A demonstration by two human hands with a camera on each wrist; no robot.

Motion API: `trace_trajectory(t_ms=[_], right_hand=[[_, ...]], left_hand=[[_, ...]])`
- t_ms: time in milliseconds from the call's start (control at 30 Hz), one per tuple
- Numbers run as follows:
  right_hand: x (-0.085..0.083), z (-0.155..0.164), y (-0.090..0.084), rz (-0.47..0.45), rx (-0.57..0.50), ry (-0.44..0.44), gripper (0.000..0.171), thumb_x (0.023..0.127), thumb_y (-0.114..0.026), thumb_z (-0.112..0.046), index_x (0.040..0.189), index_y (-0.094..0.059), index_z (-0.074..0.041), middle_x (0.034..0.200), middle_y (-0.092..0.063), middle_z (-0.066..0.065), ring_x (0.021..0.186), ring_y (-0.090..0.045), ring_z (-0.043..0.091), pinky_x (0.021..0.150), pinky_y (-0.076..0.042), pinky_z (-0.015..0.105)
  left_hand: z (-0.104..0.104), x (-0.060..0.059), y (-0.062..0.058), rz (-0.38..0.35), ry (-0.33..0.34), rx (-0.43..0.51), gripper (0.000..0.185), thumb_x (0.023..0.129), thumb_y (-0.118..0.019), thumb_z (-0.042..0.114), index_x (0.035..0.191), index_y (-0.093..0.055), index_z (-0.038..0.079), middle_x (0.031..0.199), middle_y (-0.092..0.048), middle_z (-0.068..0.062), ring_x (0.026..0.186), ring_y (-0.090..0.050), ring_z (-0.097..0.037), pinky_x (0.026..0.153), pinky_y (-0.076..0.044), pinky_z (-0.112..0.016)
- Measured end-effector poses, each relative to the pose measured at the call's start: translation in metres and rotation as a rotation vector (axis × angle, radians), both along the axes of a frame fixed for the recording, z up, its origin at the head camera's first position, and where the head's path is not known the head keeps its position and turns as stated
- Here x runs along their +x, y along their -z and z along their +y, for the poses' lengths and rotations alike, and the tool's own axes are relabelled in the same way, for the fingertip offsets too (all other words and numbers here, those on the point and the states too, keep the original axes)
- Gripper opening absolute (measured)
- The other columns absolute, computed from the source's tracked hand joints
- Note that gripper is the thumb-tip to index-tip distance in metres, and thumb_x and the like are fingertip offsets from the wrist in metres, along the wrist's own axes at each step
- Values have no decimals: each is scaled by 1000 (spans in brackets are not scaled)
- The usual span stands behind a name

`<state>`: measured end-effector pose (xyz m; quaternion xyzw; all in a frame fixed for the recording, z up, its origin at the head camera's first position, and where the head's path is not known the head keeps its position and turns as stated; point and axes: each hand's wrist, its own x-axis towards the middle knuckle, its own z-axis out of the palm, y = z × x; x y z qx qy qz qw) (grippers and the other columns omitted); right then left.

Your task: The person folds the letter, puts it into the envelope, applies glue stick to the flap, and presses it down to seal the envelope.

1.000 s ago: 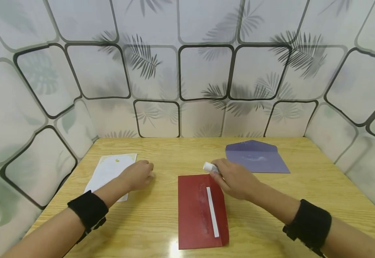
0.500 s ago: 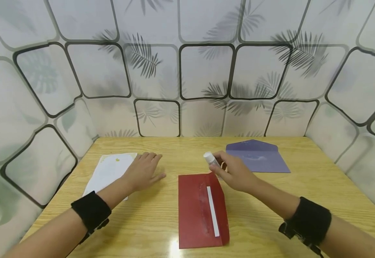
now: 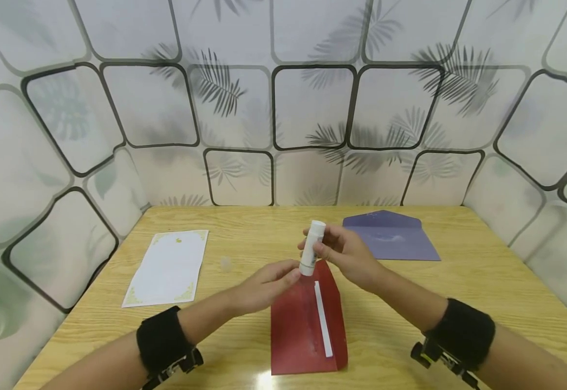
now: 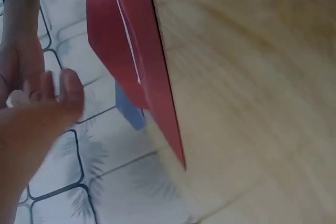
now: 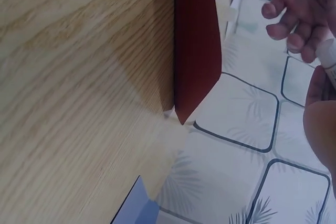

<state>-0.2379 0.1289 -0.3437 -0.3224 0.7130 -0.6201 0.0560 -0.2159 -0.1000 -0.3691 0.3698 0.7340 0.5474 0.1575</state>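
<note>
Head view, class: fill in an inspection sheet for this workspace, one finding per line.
Surface: wooden table, glossy, light glare at the near edge.
Job's things: glue stick held upright above the red envelope, which lies flap open with a white strip showing.
Clutter: white card at left, purple envelope at far right, both flat.
Hands: right hand grips the stick; left hand touches its lower end.
Cables: nothing seen.
Surroundings: leaf-patterned panel walls on three sides.

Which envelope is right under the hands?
The red envelope. It lies at the near edge of the table, just below both hands and the glue stick, with a white strip along its flap. The purple envelope lies farther back on the right.
</note>
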Motion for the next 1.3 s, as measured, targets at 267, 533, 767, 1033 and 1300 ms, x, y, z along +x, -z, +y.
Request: trace_trajectory(t_ms=[267, 533, 767, 1033, 1300], right_hand=[[9, -1, -2, -56, -86, -139, 41, 104, -53, -13, 135, -45, 14, 114, -72, -6, 110, -67, 11, 95, -52, 24], [14, -7, 5, 26, -114, 59, 36, 95, -68, -11, 114, -53, 16, 100, -74, -8, 91, -68, 9, 81, -55, 22], [19, -21, 12, 36, -57, 353, 26, 84, -78, -1, 91, -54, 5, 82, -67, 1, 69, -62, 9, 63, -51, 21], [16, -11, 6, 1, -113, 51, 25, 94, -68, -7, 113, -60, 6, 99, -74, -1, 90, -70, 12, 80, -56, 25], [7, 1, -3, -79, -168, -452, 40, 103, -50, -3, 132, -41, 23, 123, -71, 4, 114, -68, 17, 99, -52, 30]], left_hand=[[12, 3, 10, -365, 239, 345, 59, 108, -41, 30, 131, -35, -24, 113, -68, -1, 108, -65, -12, 91, -52, -28], [20, 12, 8, -248, -9, 277, 39, 106, -48, 18, 127, -51, -16, 112, -61, -36, 99, -73, -23, 94, -55, -49], [31, 26, 1, -160, -394, 186, 24, 93, -69, 5, 108, -64, -12, 97, -70, -26, 86, -73, -33, 78, -61, -34], [17, 18, 6, -242, -70, 260, 34, 101, -58, 11, 121, -56, -16, 112, -65, -34, 99, -71, -40, 89, -57, -50], [3, 4, 10, -455, 487, 329, 49, 109, -38, 19, 138, -31, -21, 142, -47, -35, 122, -63, -19, 97, -53, -37]])
